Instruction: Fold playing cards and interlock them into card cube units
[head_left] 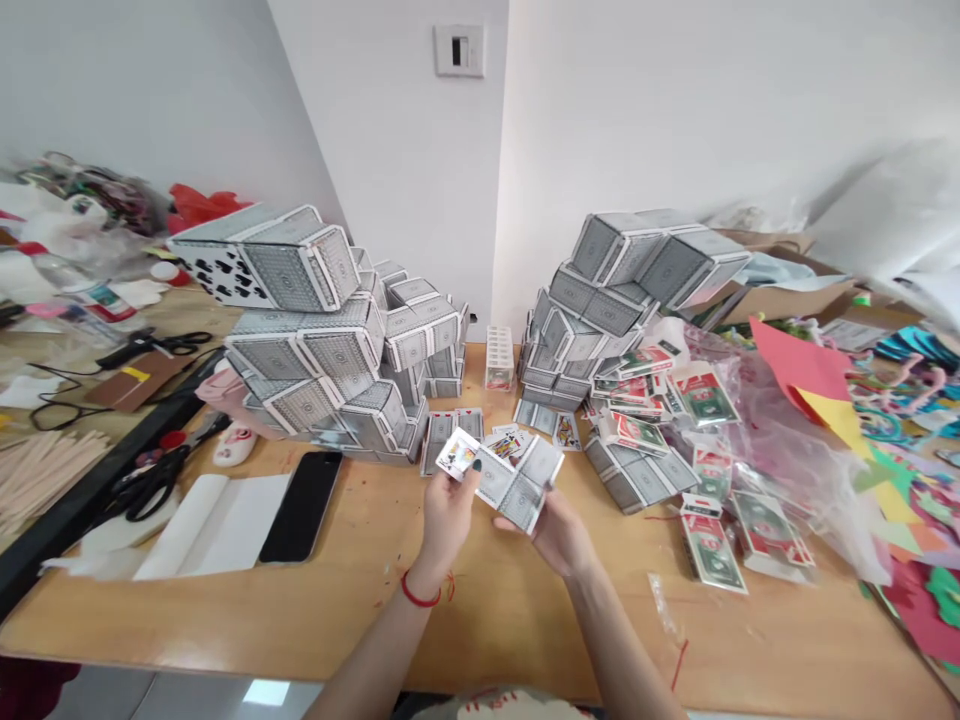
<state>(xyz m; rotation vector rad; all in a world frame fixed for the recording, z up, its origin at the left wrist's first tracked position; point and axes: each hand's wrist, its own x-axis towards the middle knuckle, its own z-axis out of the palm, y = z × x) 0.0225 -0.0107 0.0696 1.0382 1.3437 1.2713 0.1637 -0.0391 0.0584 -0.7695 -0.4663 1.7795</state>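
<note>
1 playing card (457, 453) is pinched in the left hand (448, 520), joined grey-backed cards (519, 485) gripped in the right hand (556, 537).

Just behind our left hand (448, 520) we wear a thin red cord bracelet (418, 592) on the wrist, with a short red thread (451, 586) beside it. Our forearms (367, 665) are bare, and below the grip, at the bottom of our view, shows a pale garment (499, 705) with red markings.
</note>
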